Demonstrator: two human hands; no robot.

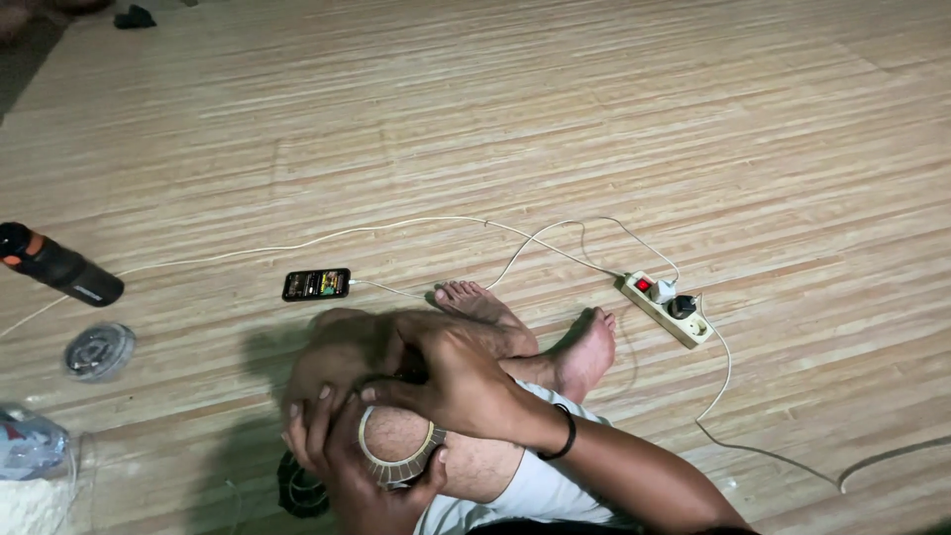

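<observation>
Person is sitting on a wooden floor (614, 119), knees drawn up. Left hand (347, 451) is curling its fingers (309, 421) around a pale ring-shaped band (398, 464), gripping it from below by the knee. Right hand (451, 381) is lying over the top, fingers bent and touching the band's upper edge; wrist wearing a black cord. Nearby: power strip (669, 309), dark bottle (57, 266), round lid (98, 351), phone (316, 284) on a white cable.

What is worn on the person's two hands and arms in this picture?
Both arms are bare, without sleeves. The right hand has a thin black band around its wrist. The left hand shows no ring, glove or watch.
</observation>
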